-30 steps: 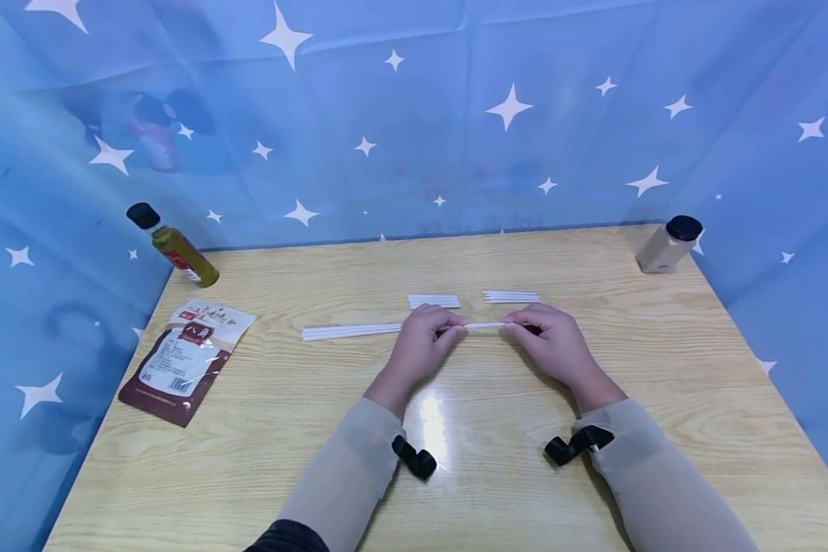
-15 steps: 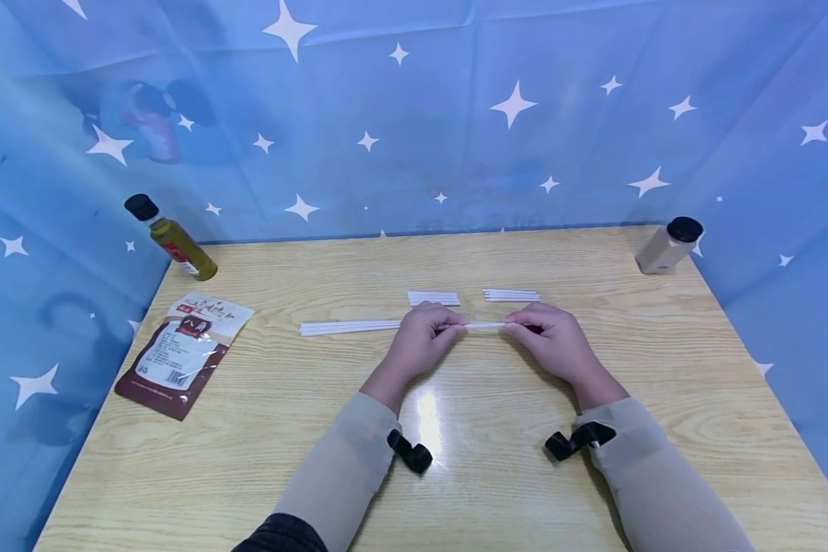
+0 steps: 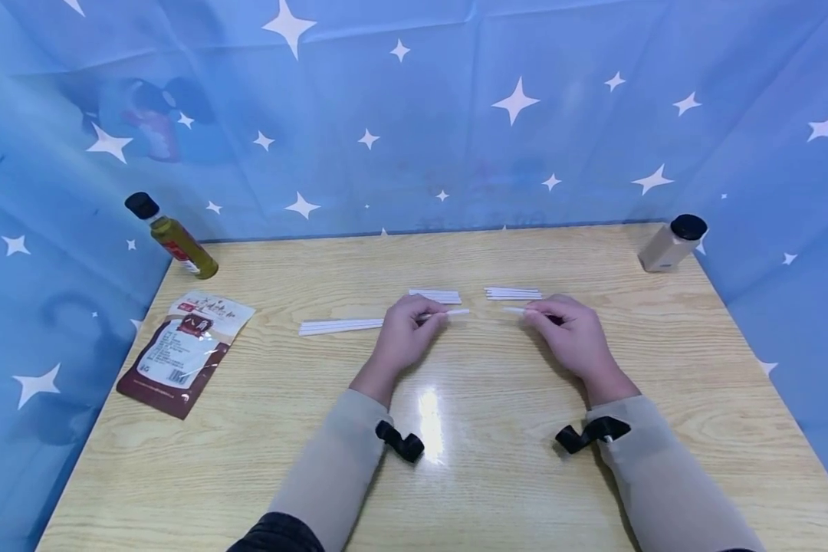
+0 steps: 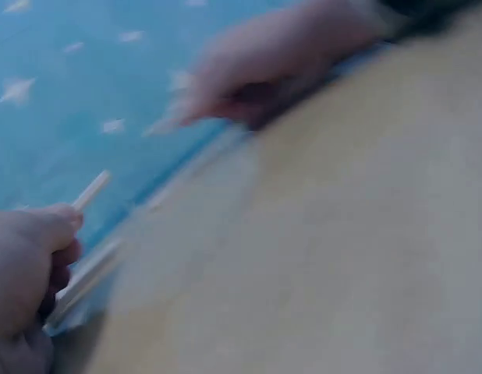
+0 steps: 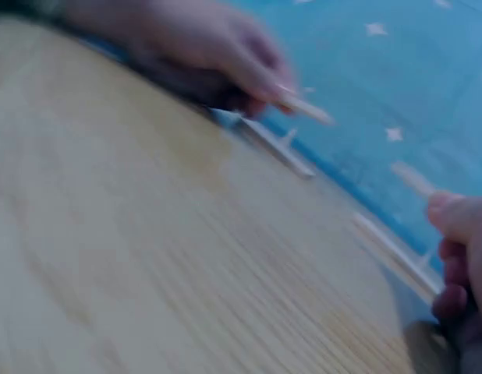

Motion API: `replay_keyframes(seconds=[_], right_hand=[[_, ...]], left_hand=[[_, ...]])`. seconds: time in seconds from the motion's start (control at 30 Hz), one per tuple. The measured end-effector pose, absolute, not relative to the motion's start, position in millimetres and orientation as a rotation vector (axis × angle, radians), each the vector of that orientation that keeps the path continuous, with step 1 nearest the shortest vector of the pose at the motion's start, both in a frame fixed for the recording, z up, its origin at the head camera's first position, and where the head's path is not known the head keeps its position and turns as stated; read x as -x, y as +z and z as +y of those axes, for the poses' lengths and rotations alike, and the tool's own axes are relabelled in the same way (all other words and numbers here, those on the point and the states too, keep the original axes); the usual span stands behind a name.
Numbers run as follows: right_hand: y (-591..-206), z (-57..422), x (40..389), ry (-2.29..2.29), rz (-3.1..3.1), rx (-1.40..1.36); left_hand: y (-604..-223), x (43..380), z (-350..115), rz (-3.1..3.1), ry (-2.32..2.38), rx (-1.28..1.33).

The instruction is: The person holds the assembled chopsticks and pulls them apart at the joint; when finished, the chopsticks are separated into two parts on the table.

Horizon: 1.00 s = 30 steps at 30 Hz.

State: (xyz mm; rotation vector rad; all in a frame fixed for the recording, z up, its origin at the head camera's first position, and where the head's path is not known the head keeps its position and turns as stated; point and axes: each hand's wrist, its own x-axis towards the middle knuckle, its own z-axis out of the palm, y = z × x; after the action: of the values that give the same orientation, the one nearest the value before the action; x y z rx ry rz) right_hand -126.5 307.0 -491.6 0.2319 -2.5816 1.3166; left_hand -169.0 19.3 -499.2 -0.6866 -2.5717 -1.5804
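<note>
Two short pieces of thin white stick are held apart from each other above the wooden table. My left hand (image 3: 405, 331) pinches the left stick piece (image 3: 458, 312) between thumb and fingers, its free end pointing right. In my right hand (image 3: 571, 335) the right stick piece (image 3: 514, 310) is pinched, its tip pointing left. Both wrist views are blurred, but a piece (image 4: 92, 189) juts from the left fingertips and another piece (image 5: 412, 179) from the right ones. Several long white sticks (image 3: 338, 327) lie left of the left hand, their right ends hidden behind it.
Just beyond the hands lie two rows of short white sticks, a left row (image 3: 438, 297) and a right row (image 3: 514, 294). A maroon-and-white pouch (image 3: 185, 354) and an oil bottle (image 3: 182, 247) are at the left. A black-lidded jar (image 3: 671, 245) stands back right, before the blue curtain (image 3: 414, 123).
The single white stick that spanned both hands is now two separate pieces, one in each hand. The left hand has moved left and the right hand right, opening a gap between them.
</note>
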Motion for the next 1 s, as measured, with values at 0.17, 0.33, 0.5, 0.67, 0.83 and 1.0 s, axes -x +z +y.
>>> replay_keyframes(seconds=[0.17, 0.33, 0.5, 0.67, 0.83, 1.0], right_hand=[[-491.4, 310.8, 128.3, 1.275, -2.623, -0.297], [-492.5, 309.5, 129.7, 1.248, -2.586, -0.328], [-496.0, 307.0, 131.1, 1.233, -2.544, -0.34], [-498.8, 304.2, 132.0, 1.204, -2.508, -0.352], [-498.4, 302.7, 134.3, 1.159, -2.461, -0.4], [-500.6, 303.8, 140.9, 1.069, -2.388, -0.478]], left_hand=[[-500.2, 172.2, 13.3, -2.581, -1.561, 0.794], [-499.4, 172.1, 17.0, -2.603, -1.488, 0.825], [-502.2, 170.9, 22.2, -2.599, -1.397, 0.818], [-504.0, 169.8, 26.9, -2.552, -1.289, 0.824], [-505.2, 172.5, 27.5, -2.504, -1.154, 0.728], [-507.0, 175.4, 24.9, -2.48, -1.056, 0.618]])
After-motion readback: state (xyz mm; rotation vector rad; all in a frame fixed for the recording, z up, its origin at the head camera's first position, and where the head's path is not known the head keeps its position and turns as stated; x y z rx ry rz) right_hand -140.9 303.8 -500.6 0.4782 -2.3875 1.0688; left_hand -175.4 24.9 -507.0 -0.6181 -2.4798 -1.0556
